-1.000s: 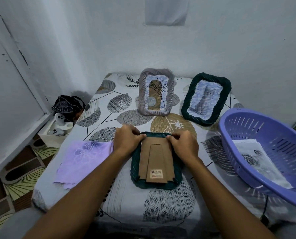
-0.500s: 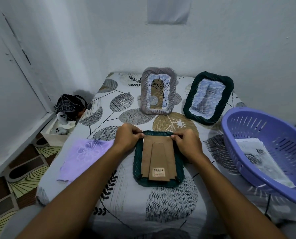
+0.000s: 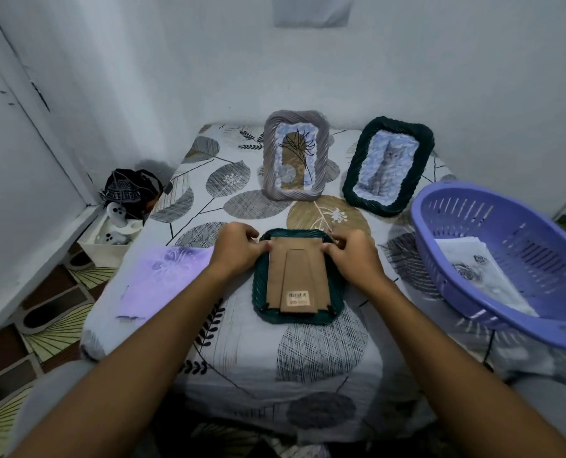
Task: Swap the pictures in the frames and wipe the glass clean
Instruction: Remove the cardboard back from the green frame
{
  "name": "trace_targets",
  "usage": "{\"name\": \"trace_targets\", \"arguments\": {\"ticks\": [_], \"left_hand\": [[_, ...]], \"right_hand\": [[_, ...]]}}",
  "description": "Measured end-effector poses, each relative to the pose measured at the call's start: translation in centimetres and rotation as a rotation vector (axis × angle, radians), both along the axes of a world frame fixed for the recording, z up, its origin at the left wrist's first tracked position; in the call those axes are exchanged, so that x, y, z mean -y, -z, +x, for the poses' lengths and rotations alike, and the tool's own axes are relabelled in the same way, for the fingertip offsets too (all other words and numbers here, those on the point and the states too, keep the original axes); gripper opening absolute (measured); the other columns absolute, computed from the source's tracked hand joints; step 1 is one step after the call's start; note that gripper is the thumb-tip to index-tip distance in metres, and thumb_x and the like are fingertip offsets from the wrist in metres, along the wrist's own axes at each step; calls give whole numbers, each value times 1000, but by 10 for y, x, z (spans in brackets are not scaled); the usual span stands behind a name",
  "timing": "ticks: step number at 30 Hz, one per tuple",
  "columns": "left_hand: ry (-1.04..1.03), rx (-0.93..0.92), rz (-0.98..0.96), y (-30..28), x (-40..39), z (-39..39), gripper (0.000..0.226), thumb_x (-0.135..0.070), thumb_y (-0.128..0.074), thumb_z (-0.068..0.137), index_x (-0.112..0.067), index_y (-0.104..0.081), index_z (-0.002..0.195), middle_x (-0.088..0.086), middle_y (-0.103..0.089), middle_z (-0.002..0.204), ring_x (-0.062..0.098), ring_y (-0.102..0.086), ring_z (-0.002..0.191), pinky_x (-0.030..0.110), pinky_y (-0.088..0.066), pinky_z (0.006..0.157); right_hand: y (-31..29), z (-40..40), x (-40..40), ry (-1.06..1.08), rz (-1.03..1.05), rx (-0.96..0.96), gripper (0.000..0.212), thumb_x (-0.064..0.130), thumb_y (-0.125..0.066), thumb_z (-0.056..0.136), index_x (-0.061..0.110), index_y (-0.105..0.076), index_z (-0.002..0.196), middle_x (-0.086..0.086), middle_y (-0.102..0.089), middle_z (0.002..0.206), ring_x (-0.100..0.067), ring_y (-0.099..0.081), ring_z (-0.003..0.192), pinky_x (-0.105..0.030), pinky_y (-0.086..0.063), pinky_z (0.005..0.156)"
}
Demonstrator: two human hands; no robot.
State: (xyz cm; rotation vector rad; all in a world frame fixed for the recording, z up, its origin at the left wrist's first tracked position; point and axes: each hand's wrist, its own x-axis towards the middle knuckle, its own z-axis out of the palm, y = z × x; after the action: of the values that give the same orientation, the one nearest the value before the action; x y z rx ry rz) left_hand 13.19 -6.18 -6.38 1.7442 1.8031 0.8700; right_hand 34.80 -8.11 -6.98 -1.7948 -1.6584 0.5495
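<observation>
Head view of a small table (image 3: 228, 352) covered with a leaf-patterned cloth, set against a white wall. Three picture frames are visible. One dark green frame (image 3: 268, 312) lies face down at the centre of the table, near the front edge, its brown cardboard backing (image 3: 296, 276) uppermost; the backing carries a folded stand and one barcode sticker (image 3: 297, 297) near its lower end. Two frames stand propped at the back: a grey frame (image 3: 268, 180) on the left, showing a plant drawing, and a second dark green frame (image 3: 360, 180) on the right, showing a cat picture. The two stand near each other but apart.

Both of the person's hands rest on the upper end of the face-down frame. The left hand (image 3: 237, 249) has its fingers curled, the tips pinching the top-left edge of the backing. The right hand (image 3: 352, 256) has its fingers curled likewise, the tips pinching the top-right edge.

One lilac cloth (image 3: 162, 279) lies flat on the table's left side, just beside the left wrist. One purple plastic basket (image 3: 519, 233) sits at the right edge and holds a stack of printed sheets (image 3: 473, 269); their number cannot be told. One white bin (image 3: 100, 249) with a dark bag (image 3: 129, 190) stands on the floor at left.
</observation>
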Motion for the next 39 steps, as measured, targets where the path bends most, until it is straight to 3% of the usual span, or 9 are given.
{"name": "trace_targets", "arguments": {"ticks": [2, 8, 10, 12, 16, 22, 27, 34, 39], "left_hand": [[21, -4, -40, -2, 19, -3, 49, -29, -82, 74, 4, -67, 108, 16, -70, 95, 27, -67, 81, 43, -57, 79], [47, 9, -118, -4, 69, -7, 48, -30, -82, 73, 1, -68, 107, 11, -70, 97, 21, -66, 80, 36, -57, 75], [30, 15, -117, -3, 81, -5, 49, -29, -83, 72, 1, -67, 107, 10, -68, 93, 20, -65, 80, 29, -54, 70], [-2, 60, -124, -1, 90, -4, 54, -28, -85, 69, 3, -66, 109, 12, -69, 92, 22, -67, 77, 31, -57, 70], [-46, 102, -141, 2, 95, -5, 59, -30, -90, 62, 1, -67, 106, 16, -70, 90, 30, -69, 75, 44, -59, 74], [-82, 136, -210, -2, 94, -1, 40, -24, -91, 60, -11, -64, 87, 15, -69, 82, 28, -70, 66, 43, -60, 64], [-90, 218, -265, -7, 94, 6, 31, -6, -84, 69, -9, -56, 81, 18, -65, 84, 25, -67, 51, 35, -58, 49], [-110, 275, -301, -5, 92, 6, 29, 1, -78, 74, -6, -55, 88, 18, -65, 73, 22, -64, 42, 36, -59, 50], [-121, 314, -309, -2, 90, 5, 24, 5, -72, 78, -8, -54, 88, 17, -65, 68, 25, -64, 44, 43, -60, 57]], "right_hand": [[-1, 0, 21, 3, -20, 31, 17, 30, -68, 86, 16, -72, 95, 1, -67, 78, -20, -62, 76, -31, -49, 67], [-3, -2, 73, -10, -30, 30, 27, 28, -72, 84, 8, -70, 103, 5, -57, 69, -13, -54, 67, -23, -36, 56], [-2, -3, 84, -17, -40, 19, 23, 28, -72, 84, 9, -70, 97, 9, -51, 61, -5, -48, 57, -21, -30, 47], [-2, -5, 92, -18, -59, 15, 16, 29, -72, 83, 15, -67, 88, 10, -48, 57, -3, -46, 53, -22, -28, 45], [1, -8, 96, 4, -60, 0, 23, 32, -74, 81, 11, -67, 86, 7, -51, 61, -13, -51, 60, -25, -31, 49], [-1, -13, 97, 64, -87, -8, 29, 31, -74, 81, 10, -69, 102, 3, -57, 73, -20, -58, 76, -26, -36, 58], [-2, -15, 97, 123, -105, -24, 40, 27, -73, 82, 8, -66, 116, -6, -66, 93, -26, -61, 90, -28, -42, 71], [-6, -19, 99, 166, -120, -32, 12, 17, -68, 84, 12, -70, 94, 0, -62, 78, -24, -60, 79, -25, -40, 65], [-7, -21, 99, 194, -123, -43, 13, 11, -65, 84, 10, -71, 95, 1, -60, 75, -21, -56, 74, -26, -39, 64]]}}
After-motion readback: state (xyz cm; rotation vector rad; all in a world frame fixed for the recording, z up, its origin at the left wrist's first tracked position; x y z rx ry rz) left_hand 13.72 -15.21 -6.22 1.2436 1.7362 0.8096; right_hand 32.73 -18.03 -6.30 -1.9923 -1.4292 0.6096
